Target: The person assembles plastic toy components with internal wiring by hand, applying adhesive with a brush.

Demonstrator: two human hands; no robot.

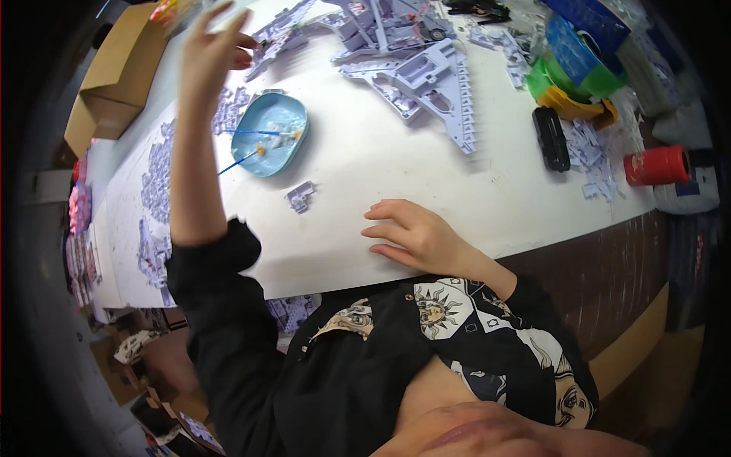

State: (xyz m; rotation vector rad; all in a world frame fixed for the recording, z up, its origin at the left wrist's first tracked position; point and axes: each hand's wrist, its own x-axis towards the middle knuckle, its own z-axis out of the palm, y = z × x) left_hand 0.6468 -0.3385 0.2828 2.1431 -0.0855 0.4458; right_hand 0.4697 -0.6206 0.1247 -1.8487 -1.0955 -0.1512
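My left hand point(217, 42) is raised at the far left of the table, its fingers apart and nothing visible in them. Just right of its fingertips lies a light grey-purple plastic assembly point(282, 38). My right hand point(415, 238) rests on the white tabletop point(335, 244) near the front edge, fingers loosely spread and holding nothing. Between my arms sits a small grey plastic part point(301, 196). Beyond it is a light blue dish point(280, 163) with whitish paste and two thin blue-handled brushes. A large triangular grey piece point(438, 84) with a toothed edge lies farther back.
Heaps of small grey parts point(158, 171) spread along the left. A cardboard box point(122, 76) stands at the far left. On the right are a black case point(550, 139), tape rolls point(575, 68), a red roll point(656, 166) and more loose grey pieces point(590, 152).
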